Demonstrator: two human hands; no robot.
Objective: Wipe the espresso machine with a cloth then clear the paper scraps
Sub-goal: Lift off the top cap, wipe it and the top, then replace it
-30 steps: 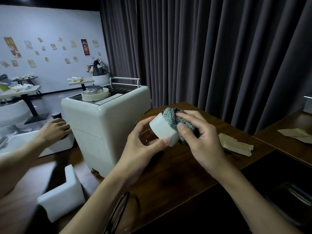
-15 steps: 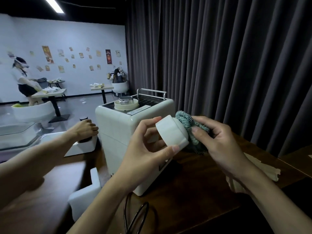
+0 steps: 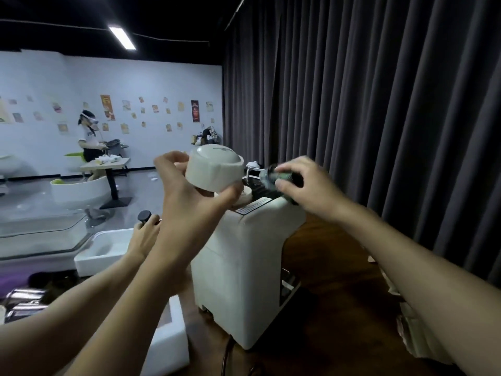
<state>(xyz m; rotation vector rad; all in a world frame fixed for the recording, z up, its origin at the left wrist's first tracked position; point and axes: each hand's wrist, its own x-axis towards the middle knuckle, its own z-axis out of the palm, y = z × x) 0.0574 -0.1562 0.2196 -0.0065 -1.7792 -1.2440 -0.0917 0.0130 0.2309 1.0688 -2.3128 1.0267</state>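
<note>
Espresso machine [image 3: 238,267], white and boxy, stands on the dark wooden bench [image 3: 339,308], with the paper scraps [image 3: 412,329] lying to its right, untouched. Above the machine's top the left hand [image 3: 189,202] holds up a white domed lid [image 3: 214,169], fingers [image 3: 170,162] curled round its rim, while the right hand, [image 3: 306,183] just over the machine's top rear, has its fingers closed on a bunched green cloth [image 3: 273,176]. Wiping looks to be the step in hand. Next the cloth likely needs pressing onto the machine's top, with the lid kept clear.
</note>
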